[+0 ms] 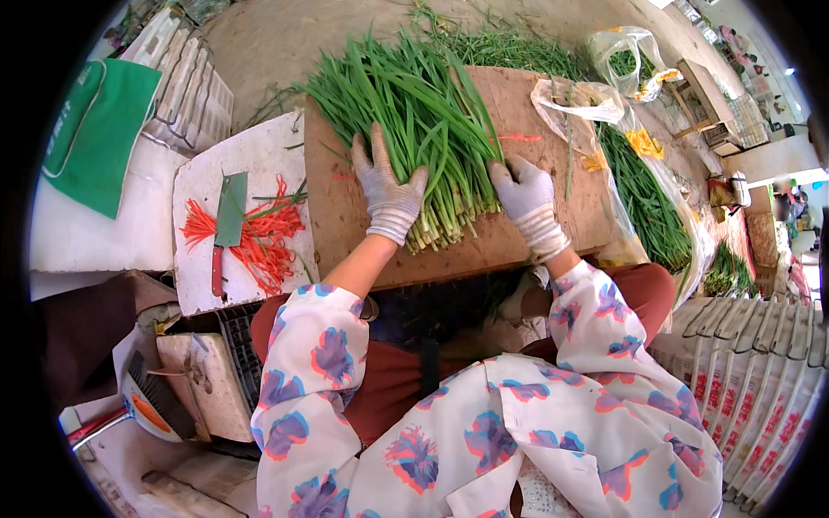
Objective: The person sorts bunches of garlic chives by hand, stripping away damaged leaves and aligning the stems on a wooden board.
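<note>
A thick bunch of garlic chives [414,129] lies on a brown wooden board [553,207], its pale cut ends toward me and its leaves pointing away. My left hand [389,186], in a light knit glove, holds the bunch's left side, thumb and fingers apart against the stems. On the right side my gloved right hand [522,192] grips the bunch near its lower end, with bent fingers partly hidden by it. Beside the board, a knife [230,211] with a broad blade and red handle rests over a heap of red ties [269,250] on a white foam slab [194,168].
More chives fill a clear plastic bag [643,198] along the board's right edge, and loose greens [518,53] lie beyond it. Bundled stacks [760,380] stand at the lower right. A green bag [104,129] lies on a white foam box [95,229] at left.
</note>
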### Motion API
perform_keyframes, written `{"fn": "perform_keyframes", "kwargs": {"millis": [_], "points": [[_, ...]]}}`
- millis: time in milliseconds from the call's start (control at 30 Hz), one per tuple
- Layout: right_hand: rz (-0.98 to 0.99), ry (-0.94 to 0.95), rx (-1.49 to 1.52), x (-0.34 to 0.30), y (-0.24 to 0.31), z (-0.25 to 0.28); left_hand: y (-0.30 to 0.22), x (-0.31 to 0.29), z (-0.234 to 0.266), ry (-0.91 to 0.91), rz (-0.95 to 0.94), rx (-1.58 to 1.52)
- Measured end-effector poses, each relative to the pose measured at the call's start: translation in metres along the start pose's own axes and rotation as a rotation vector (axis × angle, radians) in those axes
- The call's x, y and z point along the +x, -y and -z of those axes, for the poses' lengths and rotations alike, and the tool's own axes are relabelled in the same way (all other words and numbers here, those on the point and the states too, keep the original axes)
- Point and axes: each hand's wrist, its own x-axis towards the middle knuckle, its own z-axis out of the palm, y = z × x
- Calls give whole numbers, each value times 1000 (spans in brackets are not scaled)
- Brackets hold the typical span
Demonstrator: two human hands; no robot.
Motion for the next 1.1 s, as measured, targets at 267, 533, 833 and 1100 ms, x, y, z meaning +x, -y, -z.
{"fn": "perform_keyframes", "kwargs": {"millis": [267, 533, 833, 1100], "points": [[173, -207, 381, 25, 57, 31, -1, -1, 1, -44, -13, -9], [264, 182, -425, -33, 63, -24, 9, -6, -5, -102, 4, -66], [302, 414, -563, -45, 66, -42, -10, -4, 1, 5, 134, -34], [224, 354, -166, -41, 76, 10, 3, -6, 6, -74, 242, -170]]}}
